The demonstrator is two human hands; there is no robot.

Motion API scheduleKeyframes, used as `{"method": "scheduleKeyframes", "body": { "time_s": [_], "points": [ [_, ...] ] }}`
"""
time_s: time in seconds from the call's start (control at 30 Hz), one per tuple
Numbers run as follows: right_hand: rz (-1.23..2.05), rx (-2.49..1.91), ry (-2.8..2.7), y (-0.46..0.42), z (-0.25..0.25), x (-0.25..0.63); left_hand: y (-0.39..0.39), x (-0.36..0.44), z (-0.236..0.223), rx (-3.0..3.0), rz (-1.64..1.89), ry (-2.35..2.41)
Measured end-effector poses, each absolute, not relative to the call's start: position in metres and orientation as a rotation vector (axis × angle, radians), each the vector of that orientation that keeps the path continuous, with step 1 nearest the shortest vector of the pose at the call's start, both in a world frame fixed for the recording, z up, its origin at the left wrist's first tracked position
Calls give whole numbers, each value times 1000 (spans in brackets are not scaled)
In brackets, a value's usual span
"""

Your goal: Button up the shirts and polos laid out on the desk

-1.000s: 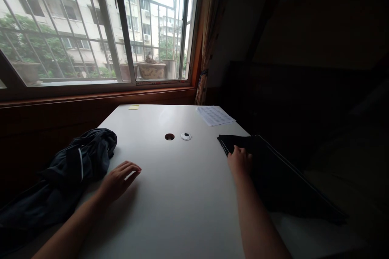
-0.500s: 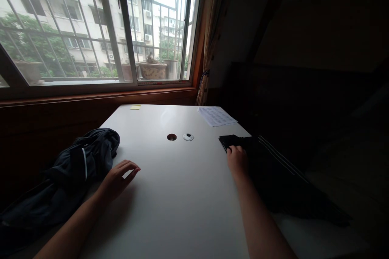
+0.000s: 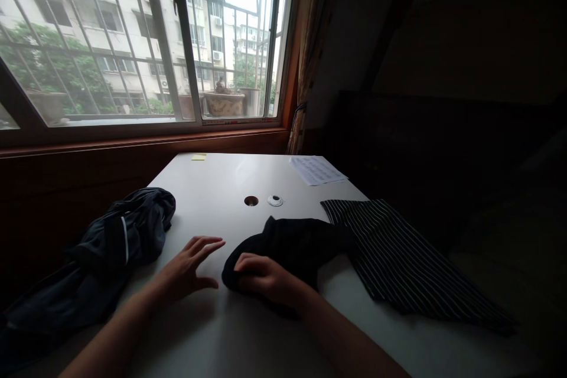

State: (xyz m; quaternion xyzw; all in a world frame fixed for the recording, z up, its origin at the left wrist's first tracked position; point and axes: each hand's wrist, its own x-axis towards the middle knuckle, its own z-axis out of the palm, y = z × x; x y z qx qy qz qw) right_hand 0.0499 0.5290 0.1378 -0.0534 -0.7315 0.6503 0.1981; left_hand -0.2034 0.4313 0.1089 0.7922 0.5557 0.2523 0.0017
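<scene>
My right hand grips the edge of a black garment that lies bunched in the middle of the white table. Beneath and to the right of it a black-and-white striped garment lies flat and reaches over the table's right edge. My left hand hovers just left of the black garment with its fingers spread, holding nothing.
A dark blue jacket is heaped on the table's left edge. Farther back are a cable hole, its white cap, a printed sheet and a yellow sticky note. A barred window lies beyond.
My right hand has pulled the black garment from the right pile to the table's middle, uncovering the striped garment. My left hand has shifted slightly right and forward.
</scene>
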Motion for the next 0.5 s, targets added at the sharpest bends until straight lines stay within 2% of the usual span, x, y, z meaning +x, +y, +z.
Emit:
{"method": "scheduleKeyframes", "body": {
  "time_s": [0.1, 0.23, 0.4, 0.5],
  "points": [
    [1968, -46, -2077, 516, 135, 44, 428, -186, 115, 2543, 726, 1648],
    [1983, -205, -2094, 522, 133, 48, 428, -178, 120, 2621, 713, 1560],
    [2038, -288, -2012, 539, 147, 61, 429, -196, 116, 2264, 1058, 1723],
    [1786, -465, -1859, 564, 144, 69, 428, -213, 107, 1861, 1285, 1846]
  ]
}}
